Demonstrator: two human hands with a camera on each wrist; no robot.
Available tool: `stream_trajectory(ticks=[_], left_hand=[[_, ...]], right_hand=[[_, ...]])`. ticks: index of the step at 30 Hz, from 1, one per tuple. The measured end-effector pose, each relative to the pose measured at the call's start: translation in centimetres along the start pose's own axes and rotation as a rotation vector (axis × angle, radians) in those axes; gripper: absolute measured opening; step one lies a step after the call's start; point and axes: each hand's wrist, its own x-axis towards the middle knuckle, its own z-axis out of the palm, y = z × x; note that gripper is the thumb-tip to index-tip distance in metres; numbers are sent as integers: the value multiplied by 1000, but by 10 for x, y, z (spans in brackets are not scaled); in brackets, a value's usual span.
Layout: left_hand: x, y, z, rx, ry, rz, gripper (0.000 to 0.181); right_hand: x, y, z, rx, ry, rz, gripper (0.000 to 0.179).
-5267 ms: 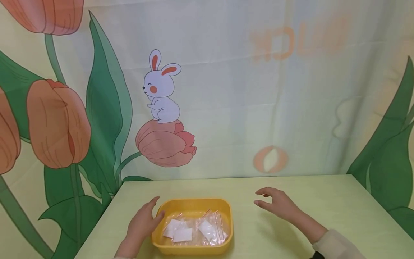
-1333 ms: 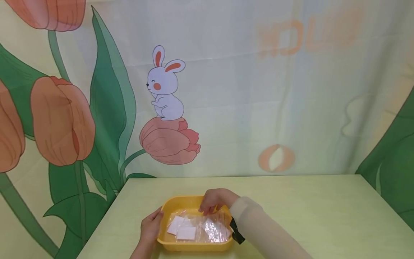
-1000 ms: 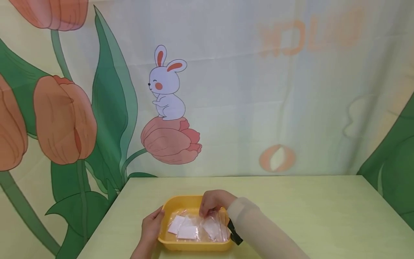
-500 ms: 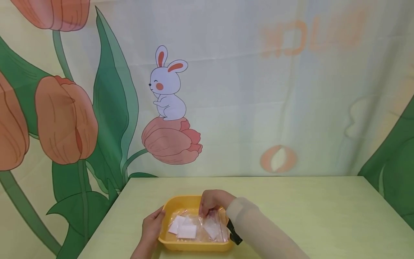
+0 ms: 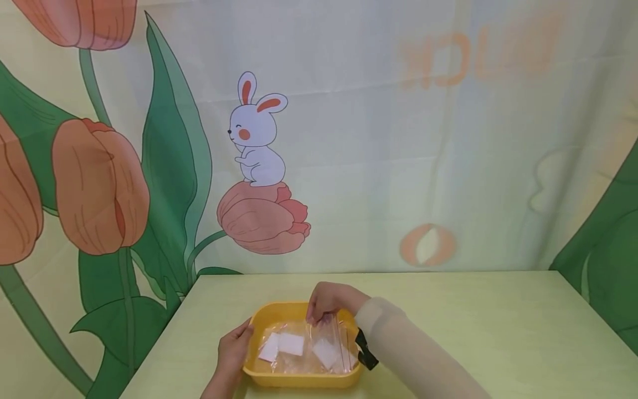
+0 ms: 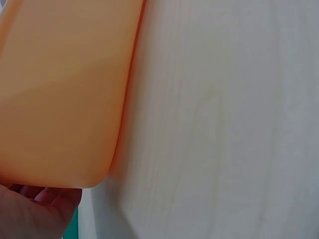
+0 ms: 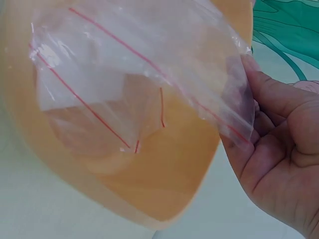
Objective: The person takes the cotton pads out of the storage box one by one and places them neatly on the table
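Note:
A yellow plastic tray [image 5: 299, 381] stands on the table with several clear zip-lock bags inside, holding white square pieces [image 5: 291, 344]. My left hand [image 5: 231, 349] grips the tray's left end, thumb at the rim; in the left wrist view its fingers are partly hidden by the tray wall [image 6: 60, 99]. Over the tray's right half, my right hand [image 5: 331, 299] pinches the edge of one zip-lock bag [image 5: 321, 331] and lifts it. Up close in the right wrist view, thumb and fingers hold that bag's corner [image 7: 237, 117], beside a red seal line.
The pale wood-grain table [image 5: 473, 332] stretches to the right of the tray. Behind it hangs a cloth backdrop [image 5: 349, 138] printed with tulips and a rabbit. A black strap [image 5: 366, 350] shows under the right sleeve.
Both hands started apart from the tray's contents; the left took hold of the tray's end, the right reached in. In the last half second the right hand rose slightly, raising a bag's edge.

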Motion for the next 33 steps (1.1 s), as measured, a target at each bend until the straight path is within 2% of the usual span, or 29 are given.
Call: stream_trajectory(ticks=[7, 14, 33], left_hand=[[1, 0, 1, -5, 4, -14, 45], [1, -1, 0, 16, 11, -5, 44], [3, -2, 1, 41, 23, 3, 43]], right_hand=[[-5, 0, -10, 19, 61, -47, 9], [-9, 2, -19, 51, 63, -77, 10], [-25, 2, -44, 66, 138, -141, 13]])
